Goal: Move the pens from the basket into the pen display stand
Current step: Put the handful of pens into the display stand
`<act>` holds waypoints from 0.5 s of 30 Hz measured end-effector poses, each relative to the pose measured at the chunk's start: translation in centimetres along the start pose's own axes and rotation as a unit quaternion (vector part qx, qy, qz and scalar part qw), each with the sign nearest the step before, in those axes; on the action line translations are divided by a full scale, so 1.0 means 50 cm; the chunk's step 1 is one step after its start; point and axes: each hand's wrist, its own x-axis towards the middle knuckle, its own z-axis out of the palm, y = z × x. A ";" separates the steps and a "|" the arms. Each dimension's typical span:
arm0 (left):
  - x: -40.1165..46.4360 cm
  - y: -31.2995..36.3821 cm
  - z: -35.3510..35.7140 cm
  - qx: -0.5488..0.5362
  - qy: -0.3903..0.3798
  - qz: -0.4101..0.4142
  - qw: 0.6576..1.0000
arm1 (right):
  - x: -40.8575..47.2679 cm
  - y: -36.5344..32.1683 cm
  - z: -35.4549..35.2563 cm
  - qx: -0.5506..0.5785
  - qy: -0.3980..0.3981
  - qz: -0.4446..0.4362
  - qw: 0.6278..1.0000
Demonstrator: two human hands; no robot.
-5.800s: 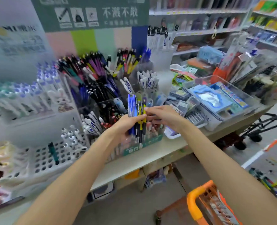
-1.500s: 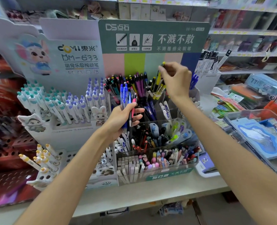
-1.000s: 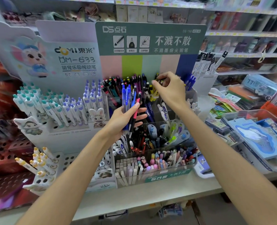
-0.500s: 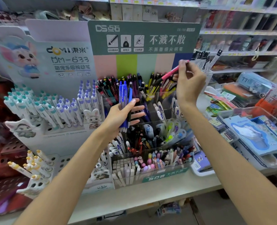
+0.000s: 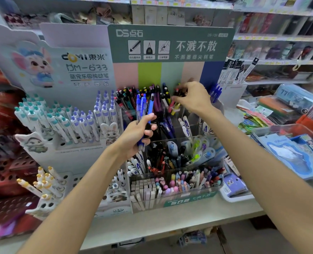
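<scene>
From the head camera, the left hand point(image 5: 136, 135) is raised in front of the clear pen display stand point(image 5: 172, 182), its fingers point(image 5: 148, 133) clamped around a small bundle of blue pens point(image 5: 142, 110) held upright, caps up, just in front of the stand's back rows. The right hand point(image 5: 192, 97) reaches farther in, over the top back compartment, with its fingers pinched together on a pink pen point(image 5: 172, 104) whose lower end dips among the yellow and black pens already standing there; the grip itself is partly hidden by the back of the hand. The stand steps down toward the viewer in tiers: dark and coloured pens at the back, white-and-blue pens in the middle, pastel pens and a block of erasers along the front. It sits on the pale tabletop point(image 5: 152, 224), directly below a green header board point(image 5: 170, 43) with white lettering. To the left, touching the stand's side, is a white rabbit-themed display point(image 5: 60, 114) filled with teal- and purple-capped pens. To the right lies a clear bin point(image 5: 295, 151) holding blue packaged stationery. The basket is out of view.
</scene>
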 end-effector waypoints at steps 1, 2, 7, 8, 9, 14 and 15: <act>0.001 0.000 0.002 -0.009 0.002 -0.005 1.000 | -0.008 -0.001 0.003 0.030 0.026 0.003 0.999; 0.000 0.001 0.005 -0.014 0.002 -0.008 1.000 | -0.020 -0.005 0.008 0.073 0.068 0.008 0.995; 0.006 -0.001 0.021 0.019 -0.012 -0.007 1.000 | -0.083 -0.041 0.029 0.281 -0.062 0.047 0.957; 0.007 -0.003 0.026 0.031 -0.013 -0.003 0.999 | -0.090 -0.041 0.033 0.287 -0.064 0.042 0.955; 0.008 -0.004 0.031 0.042 -0.015 0.003 0.999 | -0.095 -0.039 0.033 0.298 -0.053 0.041 0.952; 0.005 -0.006 0.039 0.069 -0.022 0.044 0.996 | -0.089 -0.030 0.004 0.464 0.001 0.116 0.878; 0.006 -0.005 0.035 0.060 -0.024 0.050 0.997 | -0.080 -0.024 -0.005 0.490 0.061 0.134 0.859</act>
